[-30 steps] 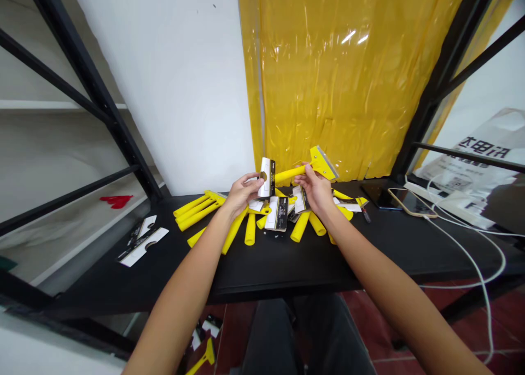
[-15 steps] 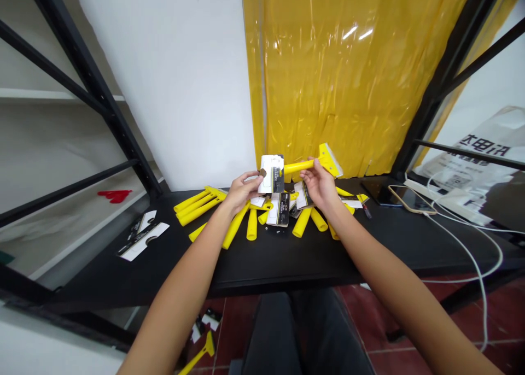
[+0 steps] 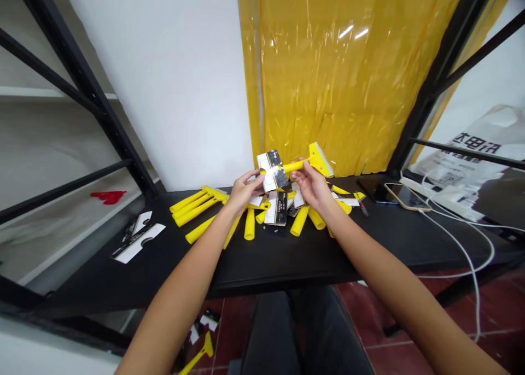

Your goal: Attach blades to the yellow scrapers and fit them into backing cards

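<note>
Yellow curtain (image 3: 348, 80): I see plastic sheeting hung behind the counter, right of a white wall.
Rack (image 3: 82, 91): black frame posts stand at left and right.
Counter (image 3: 287, 255): black top; it carries everything below.
Plastic bag (image 3: 479, 156): white, printed, at far right behind the rack bar.
Cable (image 3: 463, 249): white, loops over the counter's right end and hangs off the edge.
Scraper pile (image 3: 246, 222): I count many yellow handles fanned out under my hands, with black-and-white cards mixed in.
Phone (image 3: 404, 195): flat on the counter, right of the pile; a second dark one lies just beside it.
Loose cards (image 3: 139, 238): white and black, on the counter's left end, well apart from the pile.
Scraper (image 3: 314, 160): yellow, held up above the pile, head pointing right and toward the curtain.
Right hand (image 3: 314, 186): closed around the scraper's handle.
Left hand (image 3: 244, 192): fingers pinched on the card's lower left edge.
Card (image 3: 272, 170): white with a dark strip, tilted, at the free end of the scraper's handle; I cannot tell whether it touches.
Floor scraps (image 3: 203, 331): cards and a yellow scraper on the red floor below the counter.
</note>
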Demonstrator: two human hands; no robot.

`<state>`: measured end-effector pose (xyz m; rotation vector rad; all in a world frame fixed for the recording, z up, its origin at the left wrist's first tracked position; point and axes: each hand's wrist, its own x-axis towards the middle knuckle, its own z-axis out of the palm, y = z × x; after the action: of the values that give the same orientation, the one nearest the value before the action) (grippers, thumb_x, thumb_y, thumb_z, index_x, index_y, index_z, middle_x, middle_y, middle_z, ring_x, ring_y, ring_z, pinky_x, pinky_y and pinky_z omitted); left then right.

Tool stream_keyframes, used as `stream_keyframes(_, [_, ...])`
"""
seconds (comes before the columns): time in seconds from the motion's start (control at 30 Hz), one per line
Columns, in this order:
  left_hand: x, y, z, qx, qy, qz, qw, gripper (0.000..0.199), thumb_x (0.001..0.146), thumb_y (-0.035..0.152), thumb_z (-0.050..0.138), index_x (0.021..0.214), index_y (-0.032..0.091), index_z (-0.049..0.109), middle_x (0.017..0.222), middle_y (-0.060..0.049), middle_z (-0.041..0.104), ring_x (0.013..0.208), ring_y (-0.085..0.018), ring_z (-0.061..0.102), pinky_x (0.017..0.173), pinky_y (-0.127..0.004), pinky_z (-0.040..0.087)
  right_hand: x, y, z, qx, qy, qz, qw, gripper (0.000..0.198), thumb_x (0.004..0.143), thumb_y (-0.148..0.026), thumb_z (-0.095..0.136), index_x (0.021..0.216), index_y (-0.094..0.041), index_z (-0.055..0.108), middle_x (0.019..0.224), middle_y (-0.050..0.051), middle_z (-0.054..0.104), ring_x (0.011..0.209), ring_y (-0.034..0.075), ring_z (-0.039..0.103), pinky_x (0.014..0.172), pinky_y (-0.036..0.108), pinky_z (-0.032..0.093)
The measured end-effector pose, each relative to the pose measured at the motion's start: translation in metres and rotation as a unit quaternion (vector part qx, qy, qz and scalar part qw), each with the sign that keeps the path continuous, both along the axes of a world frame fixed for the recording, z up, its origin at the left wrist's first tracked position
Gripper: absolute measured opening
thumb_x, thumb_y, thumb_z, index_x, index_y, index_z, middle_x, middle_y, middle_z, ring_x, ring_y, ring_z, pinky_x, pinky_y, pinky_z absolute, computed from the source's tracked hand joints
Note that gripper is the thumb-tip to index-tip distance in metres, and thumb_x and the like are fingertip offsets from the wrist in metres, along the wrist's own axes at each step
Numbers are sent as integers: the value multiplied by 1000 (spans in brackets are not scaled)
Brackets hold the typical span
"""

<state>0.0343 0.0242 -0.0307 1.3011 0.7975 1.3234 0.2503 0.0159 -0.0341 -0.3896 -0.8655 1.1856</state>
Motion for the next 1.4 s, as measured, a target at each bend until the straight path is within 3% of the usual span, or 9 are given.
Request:
stream_keyframes(0.17, [-1, 0, 1, 34, 24, 25, 999, 52, 76, 38, 85, 121, 15, 73, 111, -11, 75, 91, -21, 70, 71, -29, 59, 0, 0, 0, 9, 23, 27, 999, 18, 85, -34, 79, 95, -21, 71, 96, 2, 78, 77, 11, 72, 80, 23, 63])
stream_keyframes(0.33, [-2, 1, -1, 47, 11, 3, 999, 48, 77, 37, 84, 119, 15, 74, 112, -11, 74, 88, -20, 69, 69, -29, 58, 1, 3, -2, 2, 28, 28, 999, 22, 84, -35, 80, 101, -23, 71, 96, 2, 78, 79, 13, 72, 80, 26, 64])
stream_keyframes(0.6, [-2, -3, 2, 39, 3, -56, 998, 53, 76, 38, 84, 119, 12, 70, 93, -9, 75, 83, -22, 72, 80, -36, 58, 2, 6, -4, -33, 56, 48, 997, 20, 86, -29, 78, 103, -22, 70, 91, 2, 79, 74, 11, 72, 77, 20, 64])
stream_keyframes(0.73, [-2, -3, 3, 19, -10, -74, 997, 46, 74, 35, 83, 111, 11, 71, 91, -8, 76, 78, -20, 71, 75, -32, 57, 0, 5, -4, -43, 65, 52, 996, 17, 86, -25, 79, 99, -20, 70, 83, 3, 78, 70, 12, 73, 73, 19, 64])
stream_keyframes(0.87, [-1, -2, 0, 0, -4, -77, 997, 41, 77, 41, 82, 103, 12, 74, 89, -8, 76, 74, -16, 69, 68, -26, 54, -3, 2, -4, -26, 33, 41, 998, 19, 84, -27, 81, 99, -20, 71, 80, 1, 77, 69, 13, 73, 72, 21, 65])
stream_keyframes(1.13, [-7, 1, -2, 57, 67, -49, 995, 56, 76, 47, 85, 118, 12, 75, 103, -11, 77, 79, -18, 68, 72, -29, 54, -7, -3, -2, 2, -21, 36, 999, 28, 82, -35, 82, 105, -21, 71, 80, 0, 76, 73, 13, 74, 76, 23, 63])
stream_keyframes(1.4, [-12, -8, 2, 58, 110, -168, 978, 45, 76, 40, 86, 109, 10, 77, 92, -10, 75, 68, -14, 63, 71, -29, 52, -8, -10, -3, -8, -125, 90, 988, 31, 79, -39, 84, 99, -19, 72, 81, 2, 74, 70, 12, 71, 69, 21, 61])
